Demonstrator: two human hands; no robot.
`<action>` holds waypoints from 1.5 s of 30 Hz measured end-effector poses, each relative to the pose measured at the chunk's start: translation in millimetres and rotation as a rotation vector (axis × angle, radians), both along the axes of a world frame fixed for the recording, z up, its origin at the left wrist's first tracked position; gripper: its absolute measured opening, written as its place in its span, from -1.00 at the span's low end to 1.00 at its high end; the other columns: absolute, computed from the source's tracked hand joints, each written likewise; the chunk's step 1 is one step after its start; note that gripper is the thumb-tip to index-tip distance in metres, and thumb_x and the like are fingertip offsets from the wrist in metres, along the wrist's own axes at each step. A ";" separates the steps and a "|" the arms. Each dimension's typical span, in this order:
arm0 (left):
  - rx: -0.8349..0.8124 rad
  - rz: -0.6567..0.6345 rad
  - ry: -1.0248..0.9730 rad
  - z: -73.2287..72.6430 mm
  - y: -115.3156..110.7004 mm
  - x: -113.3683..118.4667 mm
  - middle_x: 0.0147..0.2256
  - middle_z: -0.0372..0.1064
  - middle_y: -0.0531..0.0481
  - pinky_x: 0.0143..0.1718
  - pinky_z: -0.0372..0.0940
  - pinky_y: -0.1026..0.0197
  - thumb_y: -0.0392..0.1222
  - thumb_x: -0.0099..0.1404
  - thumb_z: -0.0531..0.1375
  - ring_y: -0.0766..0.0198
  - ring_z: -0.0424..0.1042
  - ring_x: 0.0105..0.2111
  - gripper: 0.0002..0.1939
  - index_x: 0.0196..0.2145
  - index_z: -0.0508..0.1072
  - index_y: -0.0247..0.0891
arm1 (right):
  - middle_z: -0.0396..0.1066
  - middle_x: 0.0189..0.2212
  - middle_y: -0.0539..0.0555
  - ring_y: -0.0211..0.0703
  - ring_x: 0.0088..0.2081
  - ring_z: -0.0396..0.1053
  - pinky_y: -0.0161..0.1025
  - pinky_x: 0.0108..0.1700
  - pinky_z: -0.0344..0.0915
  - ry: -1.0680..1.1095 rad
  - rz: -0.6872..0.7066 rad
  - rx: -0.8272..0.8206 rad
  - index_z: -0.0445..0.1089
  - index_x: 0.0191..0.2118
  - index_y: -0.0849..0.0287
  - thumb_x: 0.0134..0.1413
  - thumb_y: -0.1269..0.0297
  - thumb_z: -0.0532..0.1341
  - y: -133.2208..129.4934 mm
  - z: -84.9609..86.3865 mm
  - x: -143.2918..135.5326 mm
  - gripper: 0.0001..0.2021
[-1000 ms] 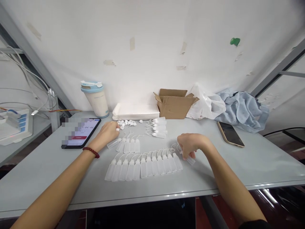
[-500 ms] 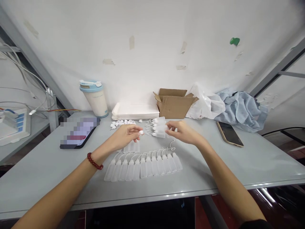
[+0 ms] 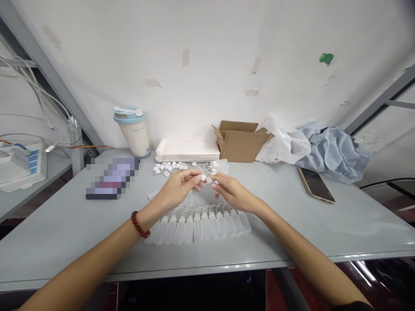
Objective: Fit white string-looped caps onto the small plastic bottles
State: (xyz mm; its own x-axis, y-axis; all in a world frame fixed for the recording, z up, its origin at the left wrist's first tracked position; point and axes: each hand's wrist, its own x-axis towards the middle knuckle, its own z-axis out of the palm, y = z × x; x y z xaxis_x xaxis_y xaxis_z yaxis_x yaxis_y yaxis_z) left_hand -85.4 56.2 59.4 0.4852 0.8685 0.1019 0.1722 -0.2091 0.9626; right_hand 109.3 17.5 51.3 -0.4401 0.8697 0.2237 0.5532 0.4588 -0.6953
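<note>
My left hand [image 3: 177,186] pinches a small white cap [image 3: 203,177] between thumb and fingertips. Facing it, my right hand [image 3: 236,193] is closed on a small translucent plastic bottle [image 3: 209,179], most of which the fingers hide. Cap and bottle meet, or nearly so, between the two hands. Just behind the right hand lie a few more bottles with thin tubes [image 3: 222,165]. Loose white caps [image 3: 168,166] are scattered behind the left hand. A row of translucent bottles with white tops and thin tubes [image 3: 204,228] lies nearer the table's front edge.
Along the wall stand a cup with a blue lid [image 3: 134,136], a stack of white trays [image 3: 188,151], an open cardboard box [image 3: 243,144], a white plastic bag [image 3: 282,144] and blue cloth [image 3: 337,151]. Phones lie at left [image 3: 113,179] and right [image 3: 316,185].
My right hand has come left from the stacked bottles with one in it. My left hand has moved slightly right with the cap, so the hands now meet. The view has shifted a little.
</note>
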 end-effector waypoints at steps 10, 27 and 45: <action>0.013 0.014 -0.015 -4.3 -5.5 3.7 -0.33 0.44 -0.01 -0.23 0.34 0.21 -0.08 0.22 0.16 0.29 0.43 -0.37 -0.77 -0.32 0.48 -0.30 | 0.25 -0.37 0.05 -0.21 -0.38 0.24 -0.19 -0.24 0.27 -0.073 0.016 0.105 0.29 -0.02 0.13 0.31 0.27 -0.09 -1.2 -2.8 -5.3 -0.72; 0.114 0.052 -0.109 -4.7 -4.0 2.3 -0.38 0.47 -0.01 -0.22 0.36 0.23 -0.20 0.08 0.30 0.24 0.43 -0.31 -0.89 -0.43 0.50 -0.30 | 0.35 -0.37 0.08 -0.19 -0.35 0.26 -0.22 -0.27 0.21 -0.053 -0.027 0.083 0.35 -0.05 0.19 0.28 0.29 -0.05 -4.0 1.9 -6.1 -0.71; -0.003 -0.058 0.003 3.4 -1.8 -2.7 -0.60 0.32 0.07 -0.49 0.29 0.30 -0.07 0.16 0.23 0.37 0.30 -0.58 -0.77 -0.48 0.46 -0.32 | 0.37 -0.45 -0.01 -0.28 -0.42 0.27 -0.32 -0.40 0.16 0.317 -0.073 -0.314 0.19 -0.11 0.10 0.23 0.17 0.03 -10.1 7.4 -7.0 -0.82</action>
